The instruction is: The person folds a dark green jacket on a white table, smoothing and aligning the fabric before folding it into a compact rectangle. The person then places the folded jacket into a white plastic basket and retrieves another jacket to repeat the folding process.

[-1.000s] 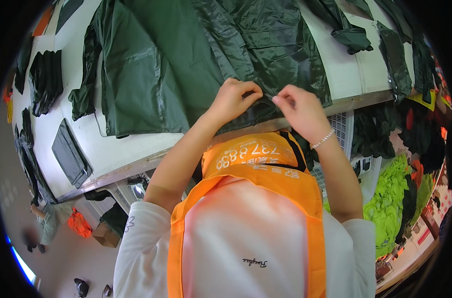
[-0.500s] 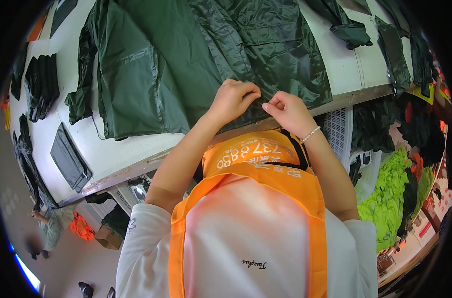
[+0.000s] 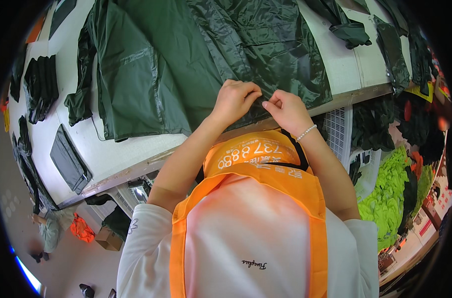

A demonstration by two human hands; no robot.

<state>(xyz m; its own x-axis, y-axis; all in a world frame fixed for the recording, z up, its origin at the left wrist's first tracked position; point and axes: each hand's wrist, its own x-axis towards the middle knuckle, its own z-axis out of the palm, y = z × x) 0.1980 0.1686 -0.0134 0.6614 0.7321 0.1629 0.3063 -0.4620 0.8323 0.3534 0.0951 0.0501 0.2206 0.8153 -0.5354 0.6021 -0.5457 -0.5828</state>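
Observation:
A dark green shiny raincoat (image 3: 181,69) lies spread on the white table, its hem near the table's front edge. My left hand (image 3: 236,102) is closed in a pinch at the hem, thumb and forefinger together. Just to its right, my right hand (image 3: 288,110) pinches too, with a beaded bracelet on the wrist. The two sets of fingertips almost meet over the coat's front opening. Whatever small part of the edge sits between them is too small to make out.
On the white table (image 3: 114,161) lie a folded dark packet (image 3: 71,158) at left and a folded dark stack (image 3: 42,87) beyond it. More dark garments (image 3: 351,34) lie at far right. Below the table's right side are a white plastic crate (image 3: 337,131) and a lime-yellow heap of cloth (image 3: 385,198).
Hardly anything differs. Both hands keep their pinch at the hem, and my right wrist has shifted very slightly. The raincoat lies as before.

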